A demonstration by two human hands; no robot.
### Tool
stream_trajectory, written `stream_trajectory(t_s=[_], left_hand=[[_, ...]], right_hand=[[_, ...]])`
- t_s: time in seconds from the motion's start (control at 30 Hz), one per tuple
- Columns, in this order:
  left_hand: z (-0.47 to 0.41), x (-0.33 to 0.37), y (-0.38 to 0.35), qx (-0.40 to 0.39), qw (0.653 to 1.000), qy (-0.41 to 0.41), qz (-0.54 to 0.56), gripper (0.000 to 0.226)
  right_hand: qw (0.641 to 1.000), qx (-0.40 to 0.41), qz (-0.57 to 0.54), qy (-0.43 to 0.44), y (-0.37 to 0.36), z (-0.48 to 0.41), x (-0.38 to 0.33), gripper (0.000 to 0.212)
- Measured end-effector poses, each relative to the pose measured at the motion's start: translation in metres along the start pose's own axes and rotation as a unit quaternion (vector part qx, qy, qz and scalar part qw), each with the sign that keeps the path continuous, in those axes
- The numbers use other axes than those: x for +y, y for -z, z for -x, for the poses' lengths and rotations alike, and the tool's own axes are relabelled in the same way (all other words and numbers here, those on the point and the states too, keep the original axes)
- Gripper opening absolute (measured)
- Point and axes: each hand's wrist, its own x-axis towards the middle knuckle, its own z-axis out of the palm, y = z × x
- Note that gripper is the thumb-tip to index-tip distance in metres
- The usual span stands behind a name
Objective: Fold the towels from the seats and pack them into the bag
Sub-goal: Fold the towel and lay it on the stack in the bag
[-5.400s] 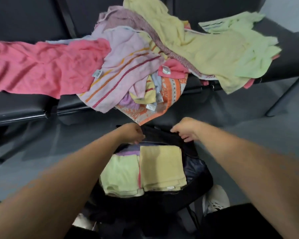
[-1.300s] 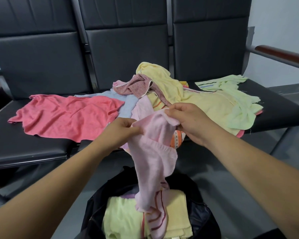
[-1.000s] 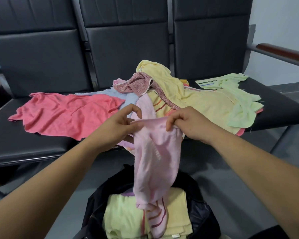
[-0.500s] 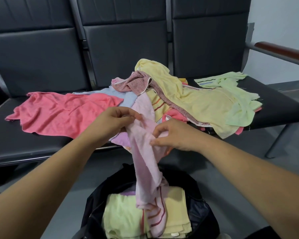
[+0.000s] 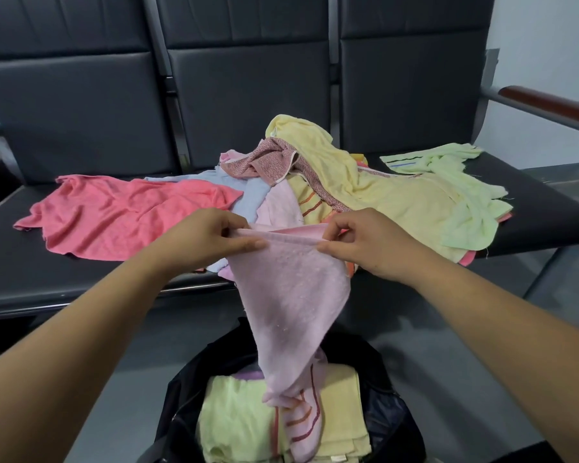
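Pink towel [image 5: 291, 295]: your left hand [image 5: 208, 242] and right hand [image 5: 365, 245] both pinch top edge, now pulled taut between them; half second ago it was bunched. Rest hangs over open bag [image 5: 395, 426]. Likely ready for first fold; pile [image 5: 398, 202] waits on seats [image 5: 30, 282].

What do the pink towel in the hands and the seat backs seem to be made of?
Pink towel: likely soft terry-like cotton, matte, by its limp drape and small pills. Seat backs: probably faux leather, smooth with a dull sheen and stitched panels.
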Motion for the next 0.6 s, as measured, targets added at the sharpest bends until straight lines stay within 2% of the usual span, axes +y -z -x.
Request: stream_trajectory(t_s=[0.17,0.27,0.33,0.43,0.53,0.57,0.6], left_hand=[[0.001,0.007,-0.006,0.028,0.999,-0.006,-0.046,0.025],[0.001,0.002,-0.004,0.027,0.999,-0.036,-0.015,0.021],[0.004,0.004,0.0,0.028,0.996,-0.073,0.051,0.018],[0.009,0.01,0.002,0.026,0.979,-0.075,0.188,0.016],[0.008,0.011,-0.001,0.009,0.955,-0.056,0.29,0.014],[0.008,0.012,-0.002,0.0,0.946,-0.051,0.319,0.015],[0.007,0.011,-0.002,-0.007,0.938,-0.049,0.342,0.017]], right_hand=[[0.999,0.028,0.024,0.019,-0.006,0.0,0.0,0.017],[0.996,0.076,-0.045,-0.011,-0.007,-0.003,0.001,0.021],[0.989,0.079,-0.115,-0.043,-0.007,-0.003,-0.001,0.029],[0.954,0.019,-0.281,-0.102,-0.008,-0.002,-0.003,0.041],[0.928,-0.064,-0.347,-0.12,-0.003,0.0,-0.005,0.066],[0.928,-0.092,-0.345,-0.104,-0.002,0.0,-0.003,0.059],[0.93,-0.115,-0.339,-0.088,0.0,0.0,-0.002,0.043]])
